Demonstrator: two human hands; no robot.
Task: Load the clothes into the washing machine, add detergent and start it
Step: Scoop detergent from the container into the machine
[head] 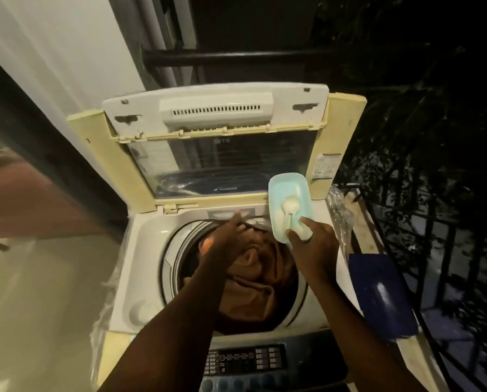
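A top-loading washing machine (140,250) stands with its lid (216,131) folded up at the back. Brown clothes (253,281) fill the drum. My right hand (313,247) grips a pale green detergent tub (289,205) by its near edge, holding it tilted over the drum's far right rim; white powder and a white scoop lie inside it. My left hand (231,236) reaches over the drum toward its back rim, blurred, fingers spread, with nothing visibly in it. The control panel (245,360) runs along the machine's near edge.
A dark blue lid (380,295) lies on the ledge right of the machine, with crumpled clear plastic (339,210) behind it. A black railing (446,250) and dark foliage are on the right. A white wall and dark door frame stand left.
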